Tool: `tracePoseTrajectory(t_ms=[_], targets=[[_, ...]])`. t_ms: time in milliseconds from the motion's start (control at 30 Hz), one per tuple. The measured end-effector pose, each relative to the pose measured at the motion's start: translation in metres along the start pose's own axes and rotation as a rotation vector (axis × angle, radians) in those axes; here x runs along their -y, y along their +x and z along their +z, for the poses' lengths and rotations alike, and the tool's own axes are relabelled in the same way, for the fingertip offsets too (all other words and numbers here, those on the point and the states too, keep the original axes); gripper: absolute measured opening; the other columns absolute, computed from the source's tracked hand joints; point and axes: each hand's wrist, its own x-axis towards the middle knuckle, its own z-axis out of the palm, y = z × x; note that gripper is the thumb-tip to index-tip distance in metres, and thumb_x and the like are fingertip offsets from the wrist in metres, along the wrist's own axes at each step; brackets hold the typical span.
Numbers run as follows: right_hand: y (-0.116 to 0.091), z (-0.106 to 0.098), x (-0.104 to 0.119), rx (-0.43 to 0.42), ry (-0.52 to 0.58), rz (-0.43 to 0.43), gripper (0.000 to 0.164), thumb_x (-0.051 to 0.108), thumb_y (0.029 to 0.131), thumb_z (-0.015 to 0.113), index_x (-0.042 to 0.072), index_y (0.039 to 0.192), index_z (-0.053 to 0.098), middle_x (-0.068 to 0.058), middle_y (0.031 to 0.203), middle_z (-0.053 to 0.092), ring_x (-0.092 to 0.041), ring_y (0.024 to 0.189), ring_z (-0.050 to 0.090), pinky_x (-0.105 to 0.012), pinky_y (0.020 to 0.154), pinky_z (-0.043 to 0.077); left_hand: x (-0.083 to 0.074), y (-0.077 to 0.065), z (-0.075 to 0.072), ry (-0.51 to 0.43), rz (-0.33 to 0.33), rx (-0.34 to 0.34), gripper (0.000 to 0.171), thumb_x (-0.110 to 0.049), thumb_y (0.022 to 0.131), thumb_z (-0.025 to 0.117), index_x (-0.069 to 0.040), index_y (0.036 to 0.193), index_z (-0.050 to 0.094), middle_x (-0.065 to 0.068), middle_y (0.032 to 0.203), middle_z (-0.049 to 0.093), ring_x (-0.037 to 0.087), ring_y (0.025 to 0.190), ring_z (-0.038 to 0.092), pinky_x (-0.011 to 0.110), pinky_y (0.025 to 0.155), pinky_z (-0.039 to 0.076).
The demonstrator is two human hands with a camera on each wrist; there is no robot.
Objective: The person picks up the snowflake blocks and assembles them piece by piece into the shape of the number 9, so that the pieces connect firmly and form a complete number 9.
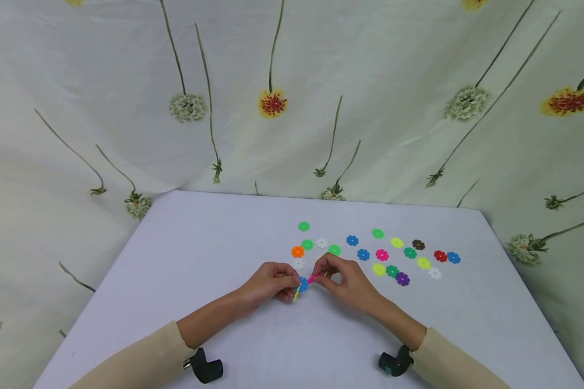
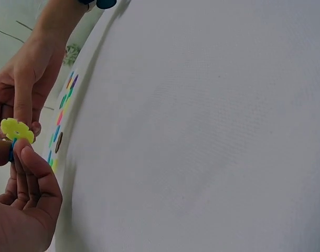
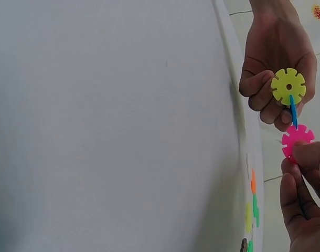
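Observation:
My left hand (image 1: 272,282) pinches a blue notched snowflake disc (image 2: 12,149) between thumb and finger. Slotted crosswise onto the blue piece is a yellow notched disc (image 3: 288,86) with a small centre hole. Close on the other side, my right hand (image 1: 345,281) pinches a pink notched disc (image 3: 296,140) between thumb and fingertips. The pink disc meets the far edge of the blue one, which shows edge-on in the right wrist view. Both hands are held low over the front middle of the white table (image 1: 214,232).
Loose notched discs in several colours lie flat beyond and right of the hands, among them an orange disc (image 1: 298,252), a purple disc (image 1: 403,279) and a brown disc (image 1: 418,245). A flower-printed cloth (image 1: 389,70) hangs behind the table. Each wrist wears a black camera (image 1: 208,367).

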Motion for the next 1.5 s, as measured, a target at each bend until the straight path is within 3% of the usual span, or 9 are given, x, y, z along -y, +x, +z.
tracePoseTrajectory(t_ms=[267, 500, 733, 933, 1200, 1500], targets=[[-0.002, 0.000, 0.002, 0.044, -0.037, -0.030, 0.017, 0.009, 0.097, 0.079, 0.016, 0.109, 0.068, 0.004, 0.099, 0.076, -0.004, 0.091, 0.070, -0.028, 0.089, 0.062, -0.001, -0.002, 0.004, 0.003, 0.008, 0.060, 0.015, -0.015, 0.099, 0.069, 0.000, 0.102, 0.068, -0.001, 0.076, 0.067, 0.011, 0.071, 0.061, 0.022, 0.072, 0.057], [-0.006, -0.002, 0.002, 0.057, -0.065, -0.076, 0.014, 0.009, 0.096, 0.080, 0.014, 0.106, 0.073, 0.001, 0.096, 0.077, -0.005, 0.089, 0.071, -0.025, 0.086, 0.062, 0.001, -0.003, 0.009, 0.037, 0.013, 0.037, 0.015, -0.016, 0.101, 0.071, -0.001, 0.101, 0.068, -0.002, 0.074, 0.066, 0.010, 0.070, 0.062, 0.022, 0.072, 0.057], [-0.010, -0.004, 0.003, 0.097, -0.121, -0.069, 0.014, 0.009, 0.097, 0.079, 0.017, 0.108, 0.074, 0.002, 0.101, 0.079, -0.002, 0.093, 0.071, -0.025, 0.088, 0.062, 0.003, -0.002, 0.014, 0.079, 0.021, 0.029, 0.017, -0.016, 0.103, 0.070, 0.001, 0.104, 0.067, -0.002, 0.075, 0.066, 0.009, 0.069, 0.062, 0.020, 0.072, 0.057], [-0.011, -0.005, 0.002, 0.079, -0.108, -0.093, 0.011, 0.013, 0.098, 0.079, 0.017, 0.107, 0.074, 0.000, 0.100, 0.079, -0.002, 0.091, 0.071, -0.025, 0.087, 0.062, 0.002, 0.001, 0.017, 0.073, 0.024, 0.041, 0.016, -0.016, 0.103, 0.069, 0.000, 0.103, 0.068, -0.002, 0.075, 0.066, 0.010, 0.069, 0.063, 0.022, 0.072, 0.057], [-0.007, -0.006, 0.002, 0.088, -0.047, -0.121, 0.016, 0.007, 0.096, 0.079, 0.016, 0.109, 0.074, 0.006, 0.102, 0.078, -0.006, 0.094, 0.072, -0.028, 0.090, 0.063, 0.002, 0.002, 0.014, 0.084, 0.033, 0.108, 0.015, -0.016, 0.102, 0.068, 0.000, 0.103, 0.068, -0.002, 0.077, 0.068, 0.011, 0.070, 0.065, 0.023, 0.073, 0.059], [0.004, 0.000, -0.003, 0.100, 0.008, -0.135, 0.022, 0.008, 0.096, 0.080, 0.009, 0.117, 0.073, 0.001, 0.109, 0.079, -0.010, 0.098, 0.073, -0.032, 0.089, 0.064, 0.002, -0.004, 0.006, 0.106, 0.053, 0.064, 0.018, -0.015, 0.103, 0.064, 0.003, 0.104, 0.066, -0.001, 0.077, 0.065, 0.011, 0.069, 0.063, 0.022, 0.072, 0.058]])
